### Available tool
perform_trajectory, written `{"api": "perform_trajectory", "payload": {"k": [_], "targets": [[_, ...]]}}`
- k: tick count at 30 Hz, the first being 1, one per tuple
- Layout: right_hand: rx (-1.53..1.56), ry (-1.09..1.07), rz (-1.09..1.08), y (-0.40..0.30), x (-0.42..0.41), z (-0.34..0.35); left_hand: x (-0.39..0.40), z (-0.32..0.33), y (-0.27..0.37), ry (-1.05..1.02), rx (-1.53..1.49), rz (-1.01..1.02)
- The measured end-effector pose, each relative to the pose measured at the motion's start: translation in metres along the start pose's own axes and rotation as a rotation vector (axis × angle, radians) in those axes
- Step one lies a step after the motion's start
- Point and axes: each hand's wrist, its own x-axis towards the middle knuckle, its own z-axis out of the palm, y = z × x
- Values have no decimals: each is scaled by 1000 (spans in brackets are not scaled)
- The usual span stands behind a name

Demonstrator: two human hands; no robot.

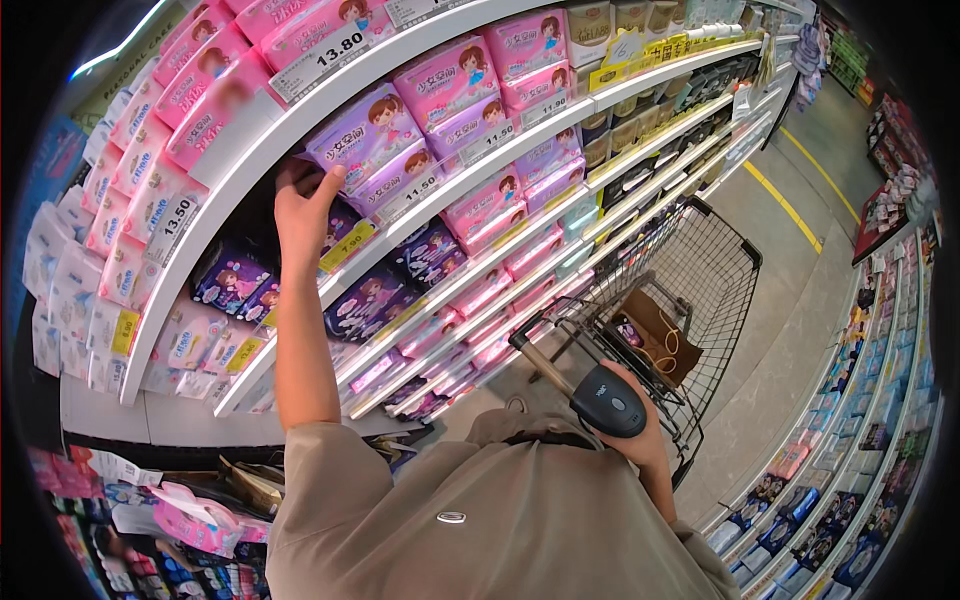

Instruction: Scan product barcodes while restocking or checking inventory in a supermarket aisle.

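My left hand [309, 196] reaches onto a white store shelf at the left, its thumb against the lower corner of a purple soft pack [364, 138] printed with a cartoon girl; the other fingers are partly hidden behind the pack. That pack lies on another purple pack [394, 178], beside pink ones [448, 81]. Dark purple packs [234, 279] sit on the shelf near my wrist. My right hand [631, 420] is at the handle of a black wire shopping cart [724, 259], around the dark plastic end piece [609, 400]. A brown bag [654, 334] with cord handles lies in the cart.
White shelf edges [480, 161] with price tags curve across the left and top. The aisle floor [787, 195] with yellow lines runs beyond the cart. Another stocked shelf [847, 450] stands at the right, and a pink-packaged display [199, 525] at the lower left.
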Motion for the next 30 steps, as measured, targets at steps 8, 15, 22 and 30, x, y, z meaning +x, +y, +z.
{"api": "perform_trajectory", "payload": {"k": [8,15,22,30], "targets": [[-5,14,31,10,2,6,-130,85,-41,-64,55,-79],[-111,69,78,16,-2,8,-272,178,-113,-706,323,-4],[-152,261,264,36,-21,13,-290,180,-124,-842,400,-140],[-293,375,396,50,-29,31,-297,176,-138,-809,294,-4]]}}
